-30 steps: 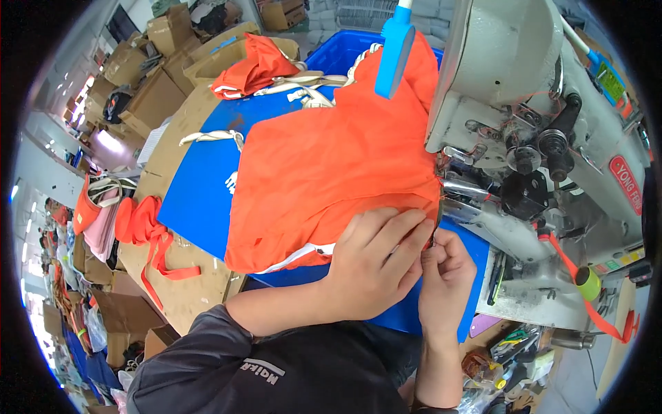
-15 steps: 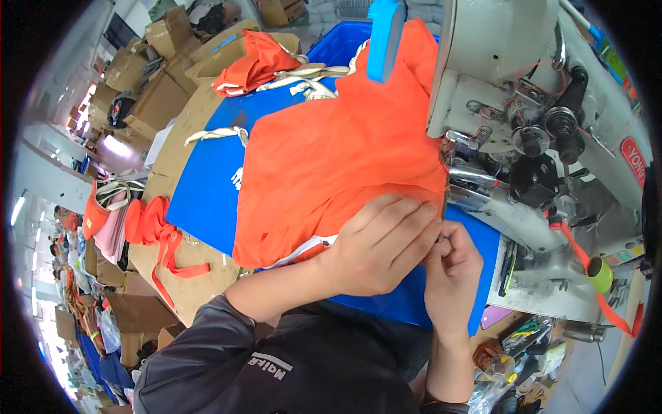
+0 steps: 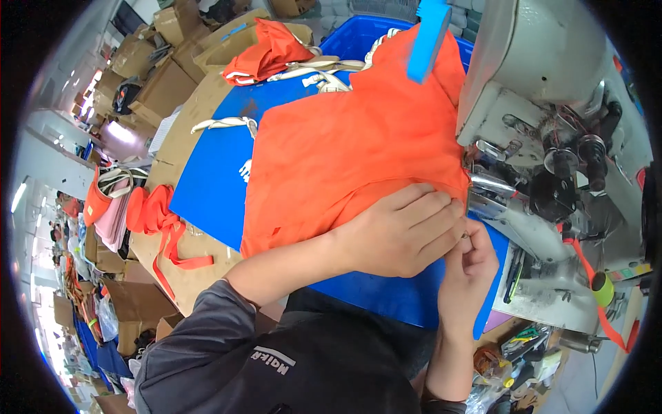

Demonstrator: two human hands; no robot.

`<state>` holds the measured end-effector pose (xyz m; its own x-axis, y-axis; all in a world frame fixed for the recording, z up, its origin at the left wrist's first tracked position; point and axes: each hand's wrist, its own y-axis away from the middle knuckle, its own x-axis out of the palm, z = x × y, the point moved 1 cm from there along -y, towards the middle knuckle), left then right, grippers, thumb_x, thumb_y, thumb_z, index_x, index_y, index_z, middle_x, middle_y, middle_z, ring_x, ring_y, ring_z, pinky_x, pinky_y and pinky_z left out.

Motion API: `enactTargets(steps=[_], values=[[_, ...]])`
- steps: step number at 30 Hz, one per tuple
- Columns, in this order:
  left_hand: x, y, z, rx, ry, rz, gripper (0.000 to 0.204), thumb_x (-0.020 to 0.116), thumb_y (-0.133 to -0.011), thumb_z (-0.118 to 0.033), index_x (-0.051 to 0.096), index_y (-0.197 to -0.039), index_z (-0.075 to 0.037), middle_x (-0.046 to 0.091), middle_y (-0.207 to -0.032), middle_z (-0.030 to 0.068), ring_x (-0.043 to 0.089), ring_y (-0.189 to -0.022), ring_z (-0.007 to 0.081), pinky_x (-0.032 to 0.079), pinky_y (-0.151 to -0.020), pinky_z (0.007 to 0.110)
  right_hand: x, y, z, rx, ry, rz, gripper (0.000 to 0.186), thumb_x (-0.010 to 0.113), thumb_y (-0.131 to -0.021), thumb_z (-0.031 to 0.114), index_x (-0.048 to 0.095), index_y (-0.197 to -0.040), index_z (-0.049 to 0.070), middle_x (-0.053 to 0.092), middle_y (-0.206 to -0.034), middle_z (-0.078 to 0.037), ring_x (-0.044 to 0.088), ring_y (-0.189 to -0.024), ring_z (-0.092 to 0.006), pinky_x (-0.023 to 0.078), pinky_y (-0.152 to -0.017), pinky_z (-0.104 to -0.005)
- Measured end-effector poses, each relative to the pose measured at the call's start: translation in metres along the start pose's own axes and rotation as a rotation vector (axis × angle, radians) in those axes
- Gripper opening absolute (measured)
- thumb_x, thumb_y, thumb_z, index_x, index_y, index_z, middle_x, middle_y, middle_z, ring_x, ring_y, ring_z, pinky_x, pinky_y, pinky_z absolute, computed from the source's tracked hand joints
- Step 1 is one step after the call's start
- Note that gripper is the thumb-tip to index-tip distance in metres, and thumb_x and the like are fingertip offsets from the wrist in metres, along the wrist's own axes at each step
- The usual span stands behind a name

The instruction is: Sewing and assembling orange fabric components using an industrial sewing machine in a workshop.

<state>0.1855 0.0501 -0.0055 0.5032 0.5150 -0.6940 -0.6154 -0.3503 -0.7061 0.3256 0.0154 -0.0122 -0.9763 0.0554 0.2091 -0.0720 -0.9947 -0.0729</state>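
A: Where is the orange fabric piece (image 3: 345, 145) lying?

B: Spread over the blue sheet (image 3: 214, 186), its right edge pushed up against the white sewing machine (image 3: 545, 90). The blue sheet covers part of the cardboard-topped table (image 3: 186, 131).

A: And the left hand (image 3: 396, 231)?

B: Flat on the near edge of the fabric, just left of the machine, fingers stretched toward the machine's metal foot. Its grip is released, palm down, pressing the cloth rather than clasping it.

A: The right hand (image 3: 469, 265)?

B: Just in front of the machine's base, under the left hand's fingertips. Its fingers are curled in a pinch at the fabric's edge, but what sits between them is too small to make out, so I cannot tell whether the grip holds the cloth.

A: What else is near the machine?

B: A light blue flat piece (image 3: 429, 34) sticks up just left of the machine's top. An orange strap (image 3: 593, 276) hangs down the machine's right side, beside a yellow-green thread spool (image 3: 602, 290).

A: Farther left of the machine?

B: Another folded orange piece with white straps (image 3: 272, 52) lies at the far end of the blue sheet, and loose orange strips (image 3: 162, 221) lie on the table left of the sheet. Cardboard boxes (image 3: 162, 62) stand beyond the table.
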Motion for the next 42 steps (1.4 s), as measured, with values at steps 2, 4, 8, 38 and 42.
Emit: enactTargets(steps=[2, 4, 8, 38, 42], values=[[0.003, -0.002, 0.004, -0.002, -0.005, -0.002, 0.034, 0.058, -0.08, -0.021, 0.065, -0.108, -0.004, 0.062, -0.116, 0.0101, 0.06, -0.101, 0.0239, 0.05, -0.085, 0.038, -0.007, -0.004, -0.007, -0.014, 0.019, 0.028, 0.022, 0.05, -0.094, -0.01, 0.055, -0.114, -0.004, 0.065, -0.091, -0.001, 0.057, -0.077, -0.0015, 0.041, -0.065, -0.0146], [0.005, -0.004, 0.009, -0.003, -0.012, -0.002, 0.033, 0.058, -0.081, -0.021, 0.065, -0.108, -0.004, 0.062, -0.115, 0.01, 0.059, -0.102, 0.0241, 0.05, -0.086, 0.038, -0.007, -0.007, -0.009, -0.027, 0.035, 0.058, 0.022, 0.049, -0.095, -0.01, 0.054, -0.115, -0.004, 0.066, -0.094, -0.003, 0.06, -0.081, -0.0036, 0.044, -0.069, -0.0159], [0.007, -0.006, 0.015, 0.001, 0.03, 0.029, 0.034, 0.059, -0.081, -0.022, 0.064, -0.109, -0.004, 0.062, -0.116, 0.0095, 0.058, -0.106, 0.0244, 0.049, -0.087, 0.038, -0.004, -0.015, -0.008, -0.032, -0.015, 0.046, 0.022, 0.048, -0.095, -0.009, 0.054, -0.116, -0.005, 0.068, -0.097, -0.006, 0.064, -0.087, -0.0082, 0.05, -0.077, -0.0209], [0.007, -0.001, 0.029, -0.02, 0.106, -0.192, 0.031, 0.067, -0.072, -0.014, 0.066, -0.1, 0.001, 0.06, -0.095, 0.0092, 0.059, -0.083, 0.0246, 0.052, -0.07, 0.035, -0.013, -0.031, 0.019, 0.14, 0.136, 0.043, 0.017, 0.06, -0.098, 0.015, 0.061, -0.087, 0.002, 0.057, -0.064, 0.001, 0.048, -0.05, -0.0041, 0.038, -0.046, -0.0192], [0.007, -0.002, 0.03, 0.047, 0.098, -0.175, 0.032, 0.063, -0.075, -0.017, 0.067, -0.101, 0.001, 0.061, -0.097, 0.0092, 0.06, -0.084, 0.0233, 0.053, -0.072, 0.034, -0.015, -0.034, 0.022, 0.187, 0.028, 0.04, 0.027, 0.056, -0.1, 0.024, 0.062, -0.087, 0.001, 0.058, -0.064, -0.003, 0.049, -0.048, -0.0084, 0.04, -0.046, -0.0214]])
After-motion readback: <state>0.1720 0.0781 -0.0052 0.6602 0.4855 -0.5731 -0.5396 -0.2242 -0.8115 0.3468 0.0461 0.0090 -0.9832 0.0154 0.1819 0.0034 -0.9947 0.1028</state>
